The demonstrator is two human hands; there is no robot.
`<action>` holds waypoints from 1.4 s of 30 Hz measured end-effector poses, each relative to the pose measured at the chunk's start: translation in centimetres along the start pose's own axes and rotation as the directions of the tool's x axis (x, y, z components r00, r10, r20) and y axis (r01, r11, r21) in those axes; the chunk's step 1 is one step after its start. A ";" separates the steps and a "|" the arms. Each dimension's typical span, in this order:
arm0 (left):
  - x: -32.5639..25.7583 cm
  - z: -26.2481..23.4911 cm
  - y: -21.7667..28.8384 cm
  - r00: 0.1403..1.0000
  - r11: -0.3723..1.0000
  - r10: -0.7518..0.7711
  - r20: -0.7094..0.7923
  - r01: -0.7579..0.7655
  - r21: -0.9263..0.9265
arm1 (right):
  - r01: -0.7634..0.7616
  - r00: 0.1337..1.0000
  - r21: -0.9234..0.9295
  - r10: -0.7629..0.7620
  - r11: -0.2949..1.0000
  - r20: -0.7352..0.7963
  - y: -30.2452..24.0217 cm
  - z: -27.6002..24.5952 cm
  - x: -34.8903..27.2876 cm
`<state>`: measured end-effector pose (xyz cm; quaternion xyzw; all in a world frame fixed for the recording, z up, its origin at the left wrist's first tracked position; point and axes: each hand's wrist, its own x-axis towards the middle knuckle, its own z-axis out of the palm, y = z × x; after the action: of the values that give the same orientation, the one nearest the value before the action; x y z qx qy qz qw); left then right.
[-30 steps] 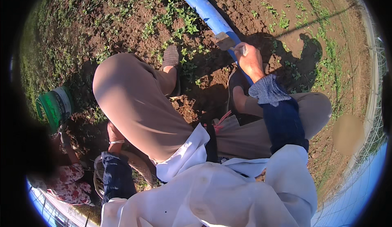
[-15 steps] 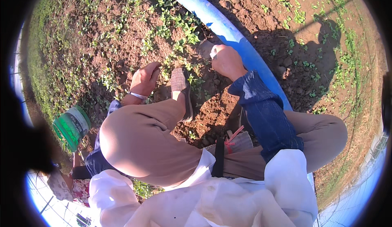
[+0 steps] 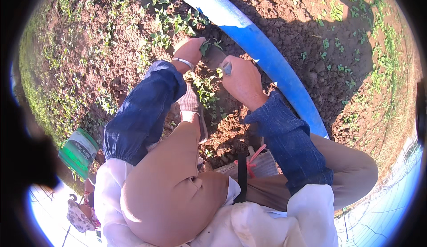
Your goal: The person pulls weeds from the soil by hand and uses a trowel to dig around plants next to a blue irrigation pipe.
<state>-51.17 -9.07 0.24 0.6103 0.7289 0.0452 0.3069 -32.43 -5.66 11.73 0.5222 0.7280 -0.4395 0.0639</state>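
My left hand [image 3: 188, 51] is closed on a leafy green plant [image 3: 210, 45], whose leaves stick out past the fingers toward the right. A pale band circles that wrist. Just to its right, my right hand [image 3: 243, 79] is wrapped round the handle of a hand tool with a flat grey blade [image 3: 214, 57]. The blade points up and left, close to the plant and the left fingers. Whether it touches the soil cannot be made out. Small green plants [image 3: 205, 91] grow in the brown soil below the hands.
A thick blue pipe [image 3: 271, 64] curves along the right of both hands. My shoe [image 3: 190, 99] rests among the plants. At the left stands a green bucket [image 3: 80, 151], with part of another person [image 3: 82, 213] behind it. More seedlings [image 3: 336, 69] grow beyond the pipe.
My left hand has moved up and right, from beside my shoe to the plant by the blade, and has closed on it. My right hand has shifted slightly, still holding the tool.
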 end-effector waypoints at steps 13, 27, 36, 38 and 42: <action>-0.1 0.7 -0.2 0.993 0.974 0.087 -0.080 -0.067 0.217 | 0.351 0.926 -0.278 -0.376 0.894 -0.039 -1.4 0.2 0.8; 1.5 -0.4 -1.1 0.990 0.986 0.130 -0.058 -0.135 -0.094 | 0.068 0.998 -0.192 -0.066 0.979 0.018 1.7 4.0 -0.7; 1.3 0.2 -0.5 0.987 0.979 0.150 -0.065 -0.157 -0.133 | 0.084 0.995 0.034 -0.082 0.996 -0.062 5.1 7.2 1.4; 1.3 0.2 -0.6 0.992 0.968 0.113 -0.056 -0.122 -0.217 | 0.133 0.985 0.130 -0.116 0.983 -0.127 6.5 7.1 1.6; 1.0 0.5 -0.8 1.000 0.909 -0.002 -0.020 -0.007 -0.416 | 0.116 0.987 0.366 -0.065 0.923 -0.149 8.5 7.4 2.0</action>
<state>-51.69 -8.55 -0.88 0.5315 0.7047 0.2057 0.4227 -29.09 -8.92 1.23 0.5190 0.6569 -0.5364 -0.1063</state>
